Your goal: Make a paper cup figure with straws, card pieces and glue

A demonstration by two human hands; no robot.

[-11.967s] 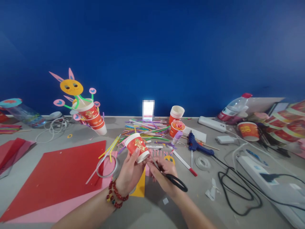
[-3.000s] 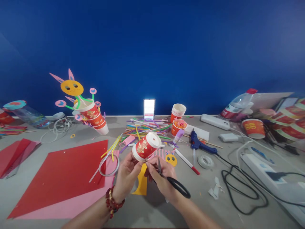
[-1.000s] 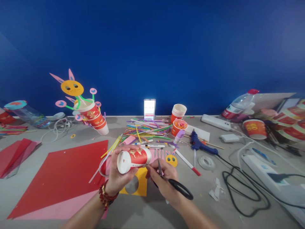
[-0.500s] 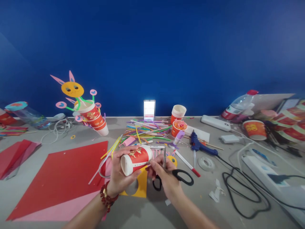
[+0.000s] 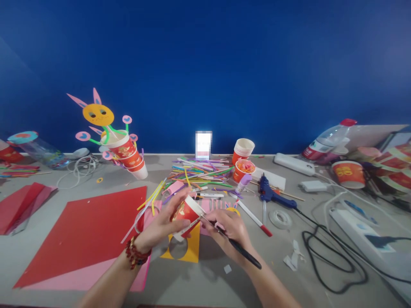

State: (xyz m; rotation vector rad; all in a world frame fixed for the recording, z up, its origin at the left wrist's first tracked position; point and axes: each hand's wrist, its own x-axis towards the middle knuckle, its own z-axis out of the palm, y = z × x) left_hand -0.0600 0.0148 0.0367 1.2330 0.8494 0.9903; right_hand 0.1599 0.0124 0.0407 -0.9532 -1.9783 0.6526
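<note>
Tilted in front of me, a red and white paper cup is gripped by my left hand, the fingers wrapped round its side. My right hand is closed on black-handled scissors. Their blade tip meets the cup near its white base end. Beneath the cup lies a yellow sheet with a round hole cut out. A pink sheet with narrow cut shapes is partly hidden behind my right hand, beside a small yellow rabbit face.
Left are a red sheet and a stacked-cup rabbit figure. Behind my hands spread colourful pipe cleaners. Right are a blue glue gun with a coiled black cable, a tape roll, a marker and stacked cups.
The cup has turned in my left hand, its base end tipping upward and its mouth downward. My right hand has rotated the scissors, so the handles now show edge-on.
</note>
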